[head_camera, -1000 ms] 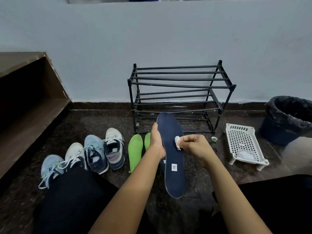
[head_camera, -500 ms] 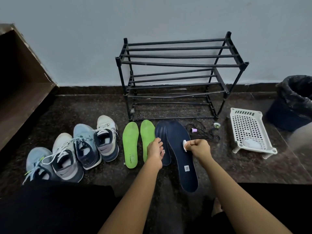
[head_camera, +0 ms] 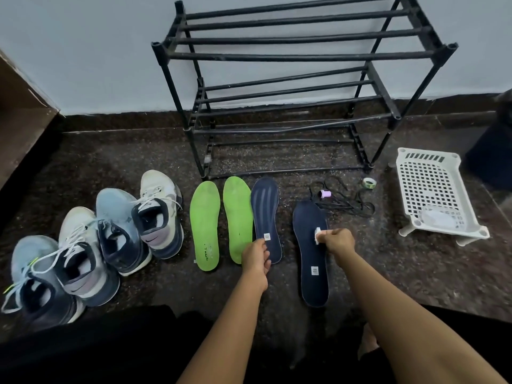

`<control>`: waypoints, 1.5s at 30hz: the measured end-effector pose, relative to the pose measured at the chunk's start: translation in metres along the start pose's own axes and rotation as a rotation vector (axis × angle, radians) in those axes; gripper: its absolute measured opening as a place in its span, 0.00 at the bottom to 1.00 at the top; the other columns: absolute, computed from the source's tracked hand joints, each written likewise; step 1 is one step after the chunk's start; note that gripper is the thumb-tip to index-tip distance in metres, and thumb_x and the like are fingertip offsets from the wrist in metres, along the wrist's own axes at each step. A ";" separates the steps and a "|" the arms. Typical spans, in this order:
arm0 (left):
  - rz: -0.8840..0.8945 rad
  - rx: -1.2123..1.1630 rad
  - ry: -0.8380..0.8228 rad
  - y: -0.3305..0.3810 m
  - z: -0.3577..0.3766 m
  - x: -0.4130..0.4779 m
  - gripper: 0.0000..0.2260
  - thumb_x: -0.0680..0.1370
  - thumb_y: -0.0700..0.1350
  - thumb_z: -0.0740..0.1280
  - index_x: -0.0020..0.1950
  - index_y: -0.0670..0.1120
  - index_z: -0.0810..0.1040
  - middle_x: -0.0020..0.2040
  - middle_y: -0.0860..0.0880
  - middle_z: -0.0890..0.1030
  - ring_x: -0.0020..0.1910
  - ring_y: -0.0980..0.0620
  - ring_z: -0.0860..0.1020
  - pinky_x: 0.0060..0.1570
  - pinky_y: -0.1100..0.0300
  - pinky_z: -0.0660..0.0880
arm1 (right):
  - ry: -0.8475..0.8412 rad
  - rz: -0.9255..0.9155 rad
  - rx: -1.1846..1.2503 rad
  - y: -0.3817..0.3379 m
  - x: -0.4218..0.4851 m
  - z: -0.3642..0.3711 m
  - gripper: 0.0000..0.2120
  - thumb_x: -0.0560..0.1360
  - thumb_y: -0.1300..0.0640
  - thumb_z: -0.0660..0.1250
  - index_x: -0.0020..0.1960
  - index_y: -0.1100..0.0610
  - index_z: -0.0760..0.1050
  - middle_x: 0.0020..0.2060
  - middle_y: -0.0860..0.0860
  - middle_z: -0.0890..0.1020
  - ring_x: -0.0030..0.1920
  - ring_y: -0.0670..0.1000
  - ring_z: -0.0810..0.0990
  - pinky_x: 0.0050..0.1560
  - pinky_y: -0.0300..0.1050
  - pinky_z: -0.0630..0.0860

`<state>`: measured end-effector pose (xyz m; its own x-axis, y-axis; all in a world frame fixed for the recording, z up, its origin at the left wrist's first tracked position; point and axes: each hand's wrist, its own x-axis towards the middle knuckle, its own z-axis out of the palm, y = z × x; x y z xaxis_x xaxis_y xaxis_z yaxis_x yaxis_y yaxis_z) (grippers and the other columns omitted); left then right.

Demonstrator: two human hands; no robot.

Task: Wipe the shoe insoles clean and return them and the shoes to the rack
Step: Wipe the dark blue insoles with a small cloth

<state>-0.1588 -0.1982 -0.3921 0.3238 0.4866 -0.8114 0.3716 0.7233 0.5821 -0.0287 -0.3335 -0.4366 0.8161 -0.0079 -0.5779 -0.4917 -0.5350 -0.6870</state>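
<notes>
Two navy insoles lie on the dark floor in front of the black shoe rack (head_camera: 277, 55). My left hand (head_camera: 256, 259) grips the heel end of the left navy insole (head_camera: 265, 214). My right hand (head_camera: 336, 241) pinches a small white wipe (head_camera: 318, 234) and holds it against the middle of the right navy insole (head_camera: 313, 284), which lies flat. Two green insoles (head_camera: 205, 225) (head_camera: 238, 217) lie side by side left of the navy ones. Several sneakers (head_camera: 116, 231) stand in a row at the left.
A white perforated basket (head_camera: 435, 195) stands upside down at the right, with a dark bin (head_camera: 493, 151) behind it. Black laces (head_camera: 343, 205), a small purple item (head_camera: 324, 194) and a tape roll (head_camera: 369, 183) lie near the rack. A wooden bench (head_camera: 19, 112) is at the far left.
The navy insole that both hands held up now lies flat on the floor at the right. My left hand let go of it and took the heel of the other navy insole.
</notes>
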 end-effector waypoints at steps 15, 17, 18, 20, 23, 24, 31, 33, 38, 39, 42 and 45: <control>-0.030 -0.055 0.110 -0.008 -0.008 0.029 0.07 0.80 0.41 0.63 0.43 0.46 0.75 0.40 0.50 0.76 0.37 0.56 0.73 0.36 0.64 0.69 | -0.014 -0.438 -0.160 0.016 -0.005 0.070 0.07 0.73 0.55 0.68 0.37 0.54 0.78 0.43 0.54 0.79 0.44 0.50 0.78 0.48 0.42 0.74; -0.032 -0.066 0.120 -0.008 -0.010 0.030 0.08 0.81 0.40 0.62 0.42 0.46 0.74 0.39 0.50 0.74 0.36 0.56 0.71 0.35 0.64 0.68 | -0.174 -0.417 -0.257 0.012 -0.010 0.089 0.07 0.73 0.55 0.69 0.36 0.53 0.77 0.45 0.56 0.80 0.44 0.50 0.79 0.49 0.41 0.75; -0.034 -0.073 0.125 -0.008 -0.011 0.031 0.08 0.81 0.40 0.62 0.42 0.46 0.73 0.39 0.50 0.74 0.36 0.56 0.71 0.35 0.64 0.68 | -0.222 -0.398 -0.333 0.011 -0.013 0.096 0.05 0.73 0.56 0.68 0.38 0.53 0.77 0.48 0.58 0.79 0.48 0.52 0.77 0.52 0.42 0.74; -0.038 -0.075 0.136 -0.008 -0.014 0.033 0.08 0.80 0.40 0.62 0.42 0.46 0.73 0.40 0.50 0.74 0.36 0.56 0.71 0.35 0.64 0.67 | -0.252 -0.371 -0.477 0.014 -0.015 0.109 0.04 0.74 0.56 0.67 0.44 0.56 0.78 0.52 0.60 0.77 0.56 0.55 0.73 0.57 0.44 0.71; -0.043 -0.071 0.152 -0.009 -0.020 0.037 0.07 0.80 0.40 0.63 0.42 0.46 0.74 0.38 0.50 0.74 0.35 0.56 0.71 0.34 0.63 0.68 | -0.194 -0.347 -0.695 0.015 -0.019 0.120 0.13 0.76 0.50 0.65 0.54 0.57 0.79 0.58 0.61 0.72 0.61 0.60 0.70 0.61 0.48 0.70; -0.049 -0.072 0.157 -0.009 -0.022 0.037 0.07 0.80 0.40 0.63 0.42 0.46 0.74 0.39 0.49 0.75 0.36 0.56 0.72 0.35 0.63 0.69 | -0.166 -0.336 -0.740 0.013 -0.020 0.121 0.15 0.76 0.49 0.64 0.57 0.57 0.78 0.60 0.61 0.71 0.61 0.61 0.70 0.62 0.48 0.69; -0.038 -0.093 0.144 -0.006 -0.030 0.036 0.04 0.79 0.41 0.63 0.52 0.43 0.76 0.43 0.48 0.76 0.40 0.55 0.74 0.36 0.63 0.71 | -0.149 -0.299 -0.637 0.004 -0.025 0.125 0.14 0.75 0.52 0.66 0.49 0.64 0.79 0.50 0.62 0.79 0.48 0.59 0.78 0.47 0.43 0.72; -0.028 -0.088 0.134 -0.002 -0.031 0.034 0.04 0.80 0.40 0.63 0.45 0.44 0.75 0.41 0.48 0.75 0.37 0.54 0.72 0.36 0.63 0.70 | -0.143 -0.315 -0.579 -0.003 -0.029 0.121 0.10 0.74 0.58 0.65 0.47 0.64 0.79 0.46 0.61 0.81 0.45 0.59 0.80 0.42 0.42 0.72; -0.012 -0.082 0.128 0.012 -0.038 0.026 0.10 0.80 0.40 0.62 0.38 0.45 0.72 0.33 0.49 0.71 0.30 0.54 0.66 0.31 0.63 0.63 | -0.127 -0.413 -0.415 -0.026 -0.045 0.099 0.05 0.73 0.63 0.64 0.40 0.58 0.76 0.43 0.58 0.81 0.45 0.57 0.79 0.41 0.44 0.73; -0.017 -0.075 0.124 0.015 -0.039 0.023 0.09 0.79 0.40 0.62 0.39 0.44 0.73 0.33 0.49 0.71 0.30 0.53 0.67 0.31 0.62 0.64 | -0.125 -0.448 -0.396 -0.031 -0.048 0.095 0.07 0.73 0.65 0.63 0.39 0.56 0.74 0.44 0.57 0.80 0.45 0.55 0.78 0.40 0.43 0.70; -0.034 -0.051 0.049 0.023 -0.039 0.008 0.09 0.81 0.44 0.61 0.40 0.44 0.73 0.32 0.49 0.71 0.30 0.53 0.68 0.32 0.62 0.67 | -0.118 -0.544 -0.318 -0.049 -0.067 0.080 0.11 0.73 0.67 0.61 0.37 0.53 0.71 0.45 0.54 0.78 0.46 0.52 0.75 0.40 0.40 0.65; -0.067 -0.076 -0.085 0.033 -0.038 -0.014 0.13 0.83 0.48 0.58 0.50 0.40 0.76 0.43 0.44 0.78 0.42 0.50 0.76 0.41 0.60 0.73 | -0.107 -0.659 -0.217 -0.068 -0.095 0.061 0.08 0.75 0.64 0.63 0.39 0.54 0.72 0.43 0.53 0.79 0.46 0.52 0.75 0.41 0.41 0.65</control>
<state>-0.1841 -0.1624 -0.3634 0.3743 0.3945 -0.8392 0.3292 0.7895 0.5180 -0.0908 -0.2445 -0.3619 0.8833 0.4534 -0.1190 0.1760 -0.5561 -0.8123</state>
